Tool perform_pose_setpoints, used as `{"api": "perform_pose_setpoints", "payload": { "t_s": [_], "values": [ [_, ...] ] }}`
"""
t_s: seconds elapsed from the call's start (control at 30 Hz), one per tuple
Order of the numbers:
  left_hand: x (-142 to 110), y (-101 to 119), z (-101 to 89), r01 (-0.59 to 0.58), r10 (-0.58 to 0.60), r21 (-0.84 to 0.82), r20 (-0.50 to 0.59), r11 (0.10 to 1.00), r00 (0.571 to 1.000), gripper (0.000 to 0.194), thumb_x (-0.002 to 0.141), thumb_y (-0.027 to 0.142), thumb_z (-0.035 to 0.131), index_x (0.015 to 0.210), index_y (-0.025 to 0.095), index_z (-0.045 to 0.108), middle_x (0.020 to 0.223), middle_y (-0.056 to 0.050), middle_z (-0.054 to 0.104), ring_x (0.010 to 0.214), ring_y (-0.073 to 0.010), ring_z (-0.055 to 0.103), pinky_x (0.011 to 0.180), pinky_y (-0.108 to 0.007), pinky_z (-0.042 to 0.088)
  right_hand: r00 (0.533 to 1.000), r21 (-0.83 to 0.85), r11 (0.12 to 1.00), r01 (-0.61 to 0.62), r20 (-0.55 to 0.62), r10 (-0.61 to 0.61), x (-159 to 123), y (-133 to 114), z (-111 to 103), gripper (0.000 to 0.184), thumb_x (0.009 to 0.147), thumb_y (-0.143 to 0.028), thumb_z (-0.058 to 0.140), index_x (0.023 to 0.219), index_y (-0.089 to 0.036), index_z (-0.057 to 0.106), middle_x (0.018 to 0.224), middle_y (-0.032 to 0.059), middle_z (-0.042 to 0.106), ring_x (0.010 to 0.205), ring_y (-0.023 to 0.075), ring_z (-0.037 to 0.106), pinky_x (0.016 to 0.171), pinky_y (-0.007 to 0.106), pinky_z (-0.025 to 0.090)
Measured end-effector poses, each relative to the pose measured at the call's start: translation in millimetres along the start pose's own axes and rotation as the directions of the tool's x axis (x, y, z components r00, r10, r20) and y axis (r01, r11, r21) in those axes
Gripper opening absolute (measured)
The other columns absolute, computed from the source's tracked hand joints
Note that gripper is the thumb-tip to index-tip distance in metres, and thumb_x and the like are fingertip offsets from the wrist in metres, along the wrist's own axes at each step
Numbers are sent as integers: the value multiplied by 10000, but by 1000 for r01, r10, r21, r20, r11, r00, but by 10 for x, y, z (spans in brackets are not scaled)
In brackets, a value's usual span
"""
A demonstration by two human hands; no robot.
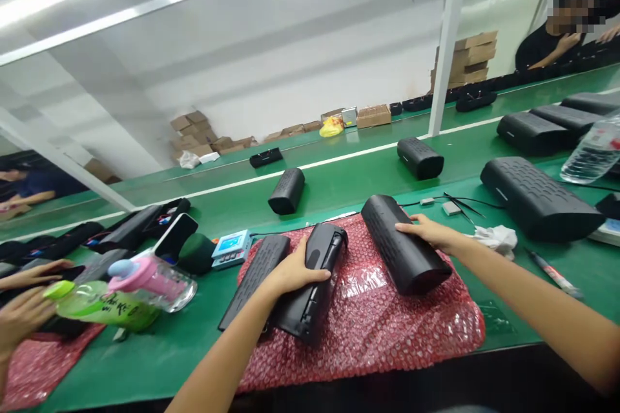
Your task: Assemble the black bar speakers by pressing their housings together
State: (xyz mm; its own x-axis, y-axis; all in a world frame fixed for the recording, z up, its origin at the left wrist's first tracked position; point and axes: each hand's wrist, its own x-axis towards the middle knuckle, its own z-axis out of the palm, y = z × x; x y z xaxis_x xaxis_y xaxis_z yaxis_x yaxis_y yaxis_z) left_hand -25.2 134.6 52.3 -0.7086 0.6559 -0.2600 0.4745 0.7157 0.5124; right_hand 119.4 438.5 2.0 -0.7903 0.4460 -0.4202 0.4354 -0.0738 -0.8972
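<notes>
My left hand [289,271] grips an open black speaker housing [312,284] that lies on a pink bubble-wrap sheet [387,329]. A flat black grille panel [254,277] lies just left of it. My right hand [426,232] rests on a closed black speaker shell [404,245] lying on the same sheet, fingers curled over its top.
More black speakers [537,197] sit on the green conveyor bench [349,181]. A water bottle [593,151] stands at right; tweezers [462,203] and a white cloth [494,235] lie near my right arm. A co-worker's hands [22,300] and bottles [111,303] are at left.
</notes>
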Motion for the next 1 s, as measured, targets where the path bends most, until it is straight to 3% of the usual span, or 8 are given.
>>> {"api": "perform_pose_setpoints", "payload": {
  "t_s": [0.13,0.27,0.57,0.7,0.8,0.87,0.93,1.0],
  "values": [
    [53,1,8,11,-11,-24,-23,1000,1000,1030,615,557,696,1414,89,243,1269,-187,520,1087,-310,546,950,-378,392,991,54,998,-40,134,32,-15,-75,251,609,622,-473,741,1087,-153,513,976,133,654,751,220,641,636,313,524],
    [75,9,94,3,-8,-62,-71,998,997,899,608,565,695,1332,134,381,1243,-152,549,1076,-299,551,926,-355,404,994,48,997,-63,89,59,-143,26,400,699,650,-502,706,1186,-153,424,1053,151,631,763,216,642,624,317,533],
    [-207,36,307,70,-80,-88,-113,994,990,930,580,656,671,1326,189,374,1207,-152,573,1033,-334,572,861,-374,427,982,-22,992,-122,141,124,-642,141,719,818,605,-562,745,1226,-194,359,1249,141,530,1001,252,604,800,355,539],
    [-357,41,355,117,-127,-107,-101,987,987,940,619,669,629,1353,155,344,1207,-183,567,1052,-361,562,873,-403,424,987,-103,995,-6,157,22,-707,140,809,723,666,-542,705,1208,-196,376,1286,137,494,1110,259,543,895,362,493],
    [-418,-3,438,69,-109,-270,-135,961,985,823,699,568,611,1374,192,328,1328,-141,481,1189,-330,469,987,-407,356,972,-103,990,98,225,-73,-775,142,850,601,718,-445,674,1198,-214,395,1281,109,499,1162,252,506,955,364,454],
    [-433,-44,508,26,-114,-522,-138,853,984,775,729,436,601,1399,210,283,1406,-99,394,1243,-276,420,1032,-361,327,962,-64,991,114,257,-94,-816,141,864,580,724,-407,658,1208,-231,393,1293,90,491,1176,248,494,972,366,439],
    [-437,-77,570,42,-171,-774,-86,632,981,800,697,303,585,1416,222,243,1427,-79,355,1191,-251,471,965,-332,407,965,4,998,68,253,-67,-836,144,873,616,698,-374,663,1218,-223,370,1291,92,491,1173,247,494,966,353,442],
    [-439,-88,612,68,-219,-912,-24,404,975,857,634,217,580,1419,228,237,1396,-82,381,1070,-241,551,813,-310,495,977,82,997,-14,215,-4,-832,156,888,670,651,-328,672,1222,-201,345,1242,101,526,1131,246,523,931,336,460]
  ]
}}
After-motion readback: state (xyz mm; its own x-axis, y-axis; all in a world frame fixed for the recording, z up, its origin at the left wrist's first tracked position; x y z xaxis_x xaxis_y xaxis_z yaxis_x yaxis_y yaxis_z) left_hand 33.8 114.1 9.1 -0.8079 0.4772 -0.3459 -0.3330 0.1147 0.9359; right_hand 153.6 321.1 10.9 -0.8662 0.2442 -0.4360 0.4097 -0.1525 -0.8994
